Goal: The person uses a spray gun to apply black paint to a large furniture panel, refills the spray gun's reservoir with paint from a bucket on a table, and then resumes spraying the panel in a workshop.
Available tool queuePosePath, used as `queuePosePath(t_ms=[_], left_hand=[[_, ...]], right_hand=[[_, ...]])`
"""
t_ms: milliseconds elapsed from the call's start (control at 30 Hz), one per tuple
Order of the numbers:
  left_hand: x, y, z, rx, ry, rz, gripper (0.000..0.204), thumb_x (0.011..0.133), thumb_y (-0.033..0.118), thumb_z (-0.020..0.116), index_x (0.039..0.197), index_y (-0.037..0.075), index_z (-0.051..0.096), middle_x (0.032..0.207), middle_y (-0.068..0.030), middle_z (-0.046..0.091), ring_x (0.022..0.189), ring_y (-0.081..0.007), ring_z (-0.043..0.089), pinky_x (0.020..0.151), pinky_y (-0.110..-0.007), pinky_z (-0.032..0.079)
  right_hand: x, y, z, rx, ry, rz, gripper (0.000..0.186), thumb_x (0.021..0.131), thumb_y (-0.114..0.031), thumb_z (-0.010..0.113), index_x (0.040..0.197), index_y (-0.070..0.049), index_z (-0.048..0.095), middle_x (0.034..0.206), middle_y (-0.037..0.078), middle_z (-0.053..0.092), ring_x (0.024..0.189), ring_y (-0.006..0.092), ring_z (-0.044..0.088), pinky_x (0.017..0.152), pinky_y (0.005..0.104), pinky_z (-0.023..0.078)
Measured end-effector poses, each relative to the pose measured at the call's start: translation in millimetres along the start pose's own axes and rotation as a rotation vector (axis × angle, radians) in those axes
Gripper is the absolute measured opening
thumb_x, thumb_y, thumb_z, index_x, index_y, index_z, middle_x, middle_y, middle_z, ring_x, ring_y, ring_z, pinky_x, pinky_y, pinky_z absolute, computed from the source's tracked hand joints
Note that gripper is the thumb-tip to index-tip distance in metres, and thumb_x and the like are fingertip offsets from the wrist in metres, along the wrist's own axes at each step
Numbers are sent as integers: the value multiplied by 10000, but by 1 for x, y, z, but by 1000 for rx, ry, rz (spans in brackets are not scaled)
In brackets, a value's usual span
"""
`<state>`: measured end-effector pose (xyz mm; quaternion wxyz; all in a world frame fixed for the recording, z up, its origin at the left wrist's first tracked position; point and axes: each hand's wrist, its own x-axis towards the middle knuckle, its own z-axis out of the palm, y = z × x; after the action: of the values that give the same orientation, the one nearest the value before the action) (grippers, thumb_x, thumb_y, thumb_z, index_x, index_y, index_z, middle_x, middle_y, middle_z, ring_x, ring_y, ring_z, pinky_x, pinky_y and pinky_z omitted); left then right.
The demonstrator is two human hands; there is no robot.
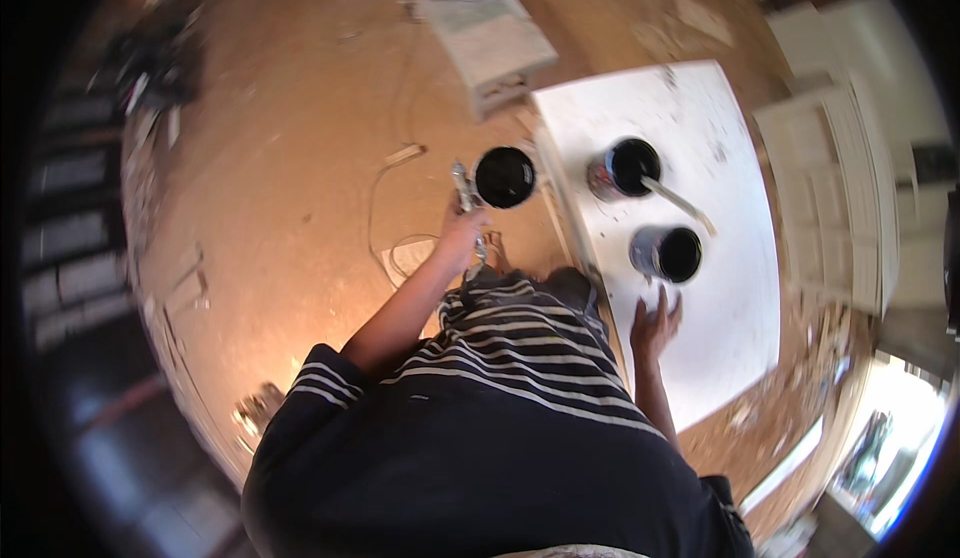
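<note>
My left hand (462,232) is closed around the metal body of what looks like a paint spray gun (462,188). Its round cup (505,178) has no lid and shows a black inside. Over the white board to the right, my right hand (655,328) has its fingers spread and holds nothing. Just beyond those fingertips stands a grey can (668,254), open at the top and dark within. A second open can (626,169), with a coloured label, stands farther off. From its dark mouth a pale stick (682,207) leans out over the rim.
The white board (715,333) lies flat at my right and carries both cans. A low pale bench (490,43) with items on it stands ahead. A thin hose (372,218) trails over the brown floor. A pale shelved cabinet frame (825,193) is at the far right.
</note>
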<state>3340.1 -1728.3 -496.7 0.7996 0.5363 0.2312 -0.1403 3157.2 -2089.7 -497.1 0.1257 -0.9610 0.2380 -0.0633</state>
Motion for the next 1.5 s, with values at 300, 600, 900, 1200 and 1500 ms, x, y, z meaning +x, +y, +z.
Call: queuePosePath(t_ms=[300,600,900,1200,1500], left_hand=[[-160,-39,-35,-117,383,155,450,777,91,629,1197,91,470,859,-25,520,668,-116,501,509,-289,394],[-403,-112,-59,-383,779,227,477,770,106,628,1218,60,471,911,-11,499,716,-104,514,543,-258,411],[-609,-217,-93,-596,1177,382,477,771,169,606,1205,70,434,858,-52,521,679,-142,504,449,-292,379],[-798,-323,-185,-753,1366,531,476,807,211,620,1216,68,423,833,-49,561,613,-133,489,458,-286,384],[-922,-379,-308,-837,1478,661,301,921,149,562,1189,62,457,851,-42,581,652,-121,516,500,-273,404]], right_hand=[[-14,96,40,38,-236,-382,549,918,-291,614,1406,-62,509,1383,295,471,1319,456,386,1082,581,305],[-132,-184,-116,872,-570,-1308,482,939,-154,609,1361,43,488,1434,241,456,1338,397,431,1097,483,353],[-429,-235,-215,959,-840,-2439,478,730,-60,797,1193,-86,679,1354,163,556,1268,387,513,1071,499,384],[-697,-205,-248,1040,-913,-2761,368,686,-100,808,1043,-137,725,1198,122,609,1156,353,567,986,459,433],[-902,-235,-250,1121,-1155,-2897,284,671,-118,801,943,-142,722,1116,109,629,1072,354,613,891,446,528]])
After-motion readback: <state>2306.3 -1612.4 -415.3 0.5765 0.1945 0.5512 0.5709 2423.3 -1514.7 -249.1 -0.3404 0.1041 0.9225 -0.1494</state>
